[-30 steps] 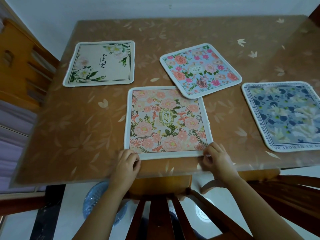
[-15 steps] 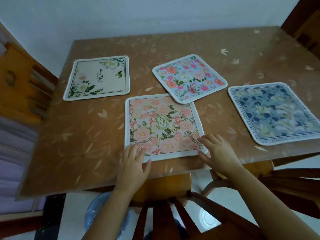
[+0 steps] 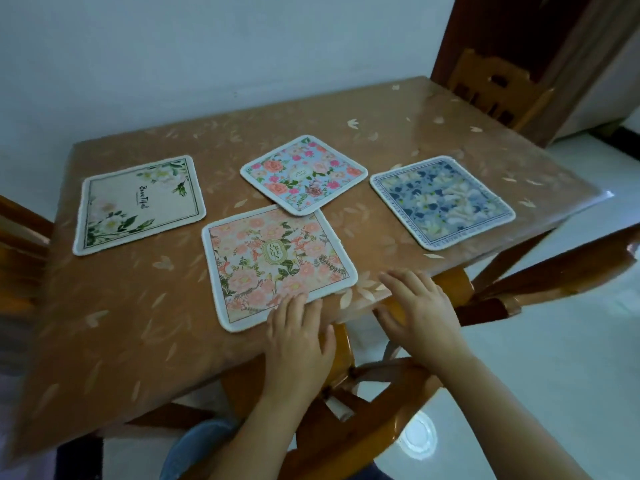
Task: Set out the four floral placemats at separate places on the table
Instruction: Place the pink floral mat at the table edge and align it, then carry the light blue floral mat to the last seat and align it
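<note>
Four floral mats lie flat on the table (image 3: 114, 306), which carries a glossy brown cover printed with pale petals.

The pink mat (image 3: 277, 263) sits nearest the front edge, about midway along it, slightly skewed. Its far right corner meets the near corner of the blue-pink mat (image 3: 304, 174); whether the two touch or overlap cannot be told. The blue-pink mat lies toward the table's middle, turned diamond-wise to the edges.

The cream mat (image 3: 138, 204) lies toward the left edge, clear of the others. The navy mat (image 3: 441, 201) lies near the right edge and the front right corner, clear of the others.

Left hand (image 3: 298, 344): palm down, fingers extended and slightly spread, gripping nothing. Its fingertips rest on the near border of the pink mat, toward that mat's near right corner; the palm lies over the table's front edge.

Right hand (image 3: 420, 310): palm down, fingers loosely spread, holding nothing. It sits at the front edge just right of the pink mat, apart from it. Motion blur prevents telling whether it touches the table.

Wooden chairs stand at the front edge (image 3: 353, 410), the left edge (image 3: 20, 237) and the far right corner (image 3: 495, 88).
</note>
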### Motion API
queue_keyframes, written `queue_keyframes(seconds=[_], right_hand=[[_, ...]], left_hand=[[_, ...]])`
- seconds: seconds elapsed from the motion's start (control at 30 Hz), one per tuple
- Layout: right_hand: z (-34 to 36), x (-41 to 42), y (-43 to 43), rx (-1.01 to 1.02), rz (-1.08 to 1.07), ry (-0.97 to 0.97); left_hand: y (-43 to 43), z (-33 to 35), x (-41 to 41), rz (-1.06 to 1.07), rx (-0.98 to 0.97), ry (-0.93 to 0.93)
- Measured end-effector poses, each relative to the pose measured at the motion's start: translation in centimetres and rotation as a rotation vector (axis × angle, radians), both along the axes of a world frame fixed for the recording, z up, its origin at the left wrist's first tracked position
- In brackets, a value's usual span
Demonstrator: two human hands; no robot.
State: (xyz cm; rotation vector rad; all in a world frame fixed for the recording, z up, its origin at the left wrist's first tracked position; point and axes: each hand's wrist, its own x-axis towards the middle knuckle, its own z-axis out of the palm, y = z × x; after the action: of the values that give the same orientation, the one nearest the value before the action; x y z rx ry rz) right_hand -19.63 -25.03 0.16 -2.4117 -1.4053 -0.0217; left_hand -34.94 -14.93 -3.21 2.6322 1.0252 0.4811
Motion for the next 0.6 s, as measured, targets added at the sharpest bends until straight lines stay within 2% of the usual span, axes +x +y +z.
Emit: queue_keyframes(seconds=[0.33, 0.6], right_hand=[[3.0, 3.6, -9.0, 0.111, -0.148, -0.004], [4.0, 13.2, -19.4, 0.15, -0.183, -0.075]], left_hand=[[-6.9, 4.0, 6.7, -0.178, -0.007, -0.069], [-16.5, 4.9, 18.0, -0.203, -0.046, -0.116]])
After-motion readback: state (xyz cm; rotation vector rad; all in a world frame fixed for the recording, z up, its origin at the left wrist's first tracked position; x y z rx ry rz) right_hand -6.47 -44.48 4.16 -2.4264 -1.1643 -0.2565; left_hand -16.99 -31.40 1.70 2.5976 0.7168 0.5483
